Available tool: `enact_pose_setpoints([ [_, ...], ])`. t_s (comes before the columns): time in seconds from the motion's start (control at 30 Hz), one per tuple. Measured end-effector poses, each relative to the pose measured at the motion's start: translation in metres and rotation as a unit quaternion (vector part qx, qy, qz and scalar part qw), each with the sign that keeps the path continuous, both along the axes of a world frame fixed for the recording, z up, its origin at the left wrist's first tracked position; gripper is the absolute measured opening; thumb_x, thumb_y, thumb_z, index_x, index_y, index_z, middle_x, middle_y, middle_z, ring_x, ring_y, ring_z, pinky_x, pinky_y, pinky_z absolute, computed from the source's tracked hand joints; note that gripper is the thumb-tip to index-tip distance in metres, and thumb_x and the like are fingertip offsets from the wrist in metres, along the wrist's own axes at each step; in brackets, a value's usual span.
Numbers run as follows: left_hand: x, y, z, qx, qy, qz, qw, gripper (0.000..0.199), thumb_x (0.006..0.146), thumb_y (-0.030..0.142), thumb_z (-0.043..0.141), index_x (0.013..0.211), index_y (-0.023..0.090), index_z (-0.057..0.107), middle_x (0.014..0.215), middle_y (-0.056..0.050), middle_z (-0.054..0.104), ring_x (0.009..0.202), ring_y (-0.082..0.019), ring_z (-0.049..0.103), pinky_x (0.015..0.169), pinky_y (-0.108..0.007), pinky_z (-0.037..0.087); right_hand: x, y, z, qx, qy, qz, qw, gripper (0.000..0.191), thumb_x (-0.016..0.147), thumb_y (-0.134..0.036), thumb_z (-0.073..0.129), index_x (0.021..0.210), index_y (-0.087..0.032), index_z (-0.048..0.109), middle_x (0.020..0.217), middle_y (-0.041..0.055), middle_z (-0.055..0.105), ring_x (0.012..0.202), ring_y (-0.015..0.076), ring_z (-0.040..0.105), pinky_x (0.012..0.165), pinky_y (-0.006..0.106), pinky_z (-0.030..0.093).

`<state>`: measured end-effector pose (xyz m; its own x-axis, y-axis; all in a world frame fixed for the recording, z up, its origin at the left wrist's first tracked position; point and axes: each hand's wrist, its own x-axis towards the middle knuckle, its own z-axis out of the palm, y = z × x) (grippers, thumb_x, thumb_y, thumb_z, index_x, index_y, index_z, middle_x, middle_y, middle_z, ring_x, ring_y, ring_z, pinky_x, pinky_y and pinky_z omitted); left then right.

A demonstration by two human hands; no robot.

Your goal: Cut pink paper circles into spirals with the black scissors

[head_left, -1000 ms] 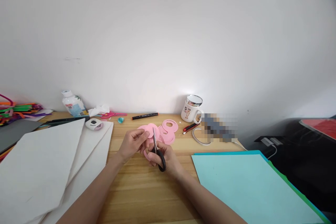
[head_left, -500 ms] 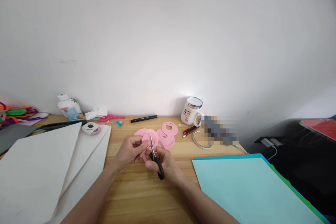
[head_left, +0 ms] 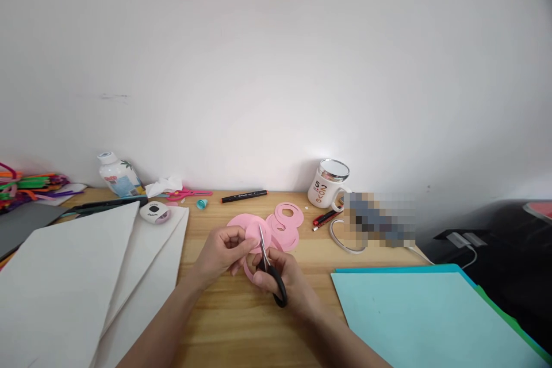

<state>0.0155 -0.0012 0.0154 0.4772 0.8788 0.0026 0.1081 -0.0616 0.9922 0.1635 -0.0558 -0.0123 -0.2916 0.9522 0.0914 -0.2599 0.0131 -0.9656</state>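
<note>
Between thumb and fingers, my left hand pinches a round piece of pink paper. My right hand grips black-handled scissors, their blades pointing up and lying across the paper's right part. The scissors look nearly closed. A strip of pink paper hangs below the piece, partly hidden by my hands. Just behind and to the right, several pink paper rings lie overlapping on the wooden table.
White sheets lie at left, with a small white device on them. Along the wall are a white bottle, pink scissors, a black marker and a white mug. Turquoise sheets lie at right.
The whole view has shifted slightly, so things appear further right. Both hands keep their hold on the paper and the scissors; the paper is turned a little.
</note>
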Motion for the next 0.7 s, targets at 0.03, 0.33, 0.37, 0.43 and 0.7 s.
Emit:
enact_pose_setpoints([
  [0.03,-0.0006,0.0005,0.0002,0.0,-0.003,0.002,1.0,0.033,0.071,0.042,0.063,0.056,0.015,0.052,0.037,0.007,0.047,0.028,-0.003,0.035,0.03,-0.015,0.025,0.0,-0.0002,0.0002,-0.005,0.001,-0.001,1.0,0.036,0.065,-0.047,0.069,0.069,-0.017,0.051,0.058,-0.0032,0.043,0.05,0.0092,0.031,0.044,0.022,0.024],
  [0.33,0.0016,-0.0013,0.0021,0.01,-0.003,0.015,1.0,0.034,0.076,0.042,0.058,0.055,0.015,0.051,0.04,0.006,0.048,0.03,-0.004,0.038,0.032,-0.016,0.028,-0.0019,-0.002,-0.0035,-0.04,0.024,-0.009,0.999,0.036,0.063,-0.047,0.072,0.069,-0.017,0.051,0.049,-0.0068,0.043,0.038,0.0067,0.036,0.04,0.021,0.031],
  [0.37,0.0014,-0.0014,0.0018,0.014,0.003,0.013,1.0,0.035,0.077,0.042,0.057,0.055,0.015,0.051,0.04,0.006,0.047,0.03,-0.004,0.037,0.032,-0.016,0.028,-0.0018,-0.0022,-0.0036,-0.04,0.023,-0.007,0.999,0.036,0.063,-0.047,0.071,0.069,-0.017,0.051,0.049,-0.0066,0.043,0.039,0.0068,0.036,0.04,0.021,0.031],
  [0.43,0.0003,-0.001,0.0005,0.023,0.017,0.003,1.0,0.035,0.078,0.042,0.056,0.055,0.015,0.051,0.038,0.006,0.045,0.03,-0.004,0.036,0.032,-0.016,0.027,-0.001,-0.0021,-0.0032,-0.035,0.015,-0.004,0.999,0.036,0.063,-0.047,0.071,0.069,-0.017,0.052,0.052,-0.0053,0.045,0.042,0.0075,0.037,0.041,0.021,0.03],
  [0.7,-0.002,0.0008,-0.0016,0.024,0.035,-0.044,0.998,0.035,0.08,0.038,0.052,0.053,0.016,0.048,0.04,0.006,0.044,0.032,-0.004,0.037,0.035,-0.017,0.028,0.0008,-0.0011,-0.0069,-0.051,0.007,-0.019,0.999,0.037,0.062,-0.046,0.072,0.071,-0.016,0.052,0.056,-0.0045,0.044,0.047,0.0084,0.037,0.044,0.021,0.029],
])
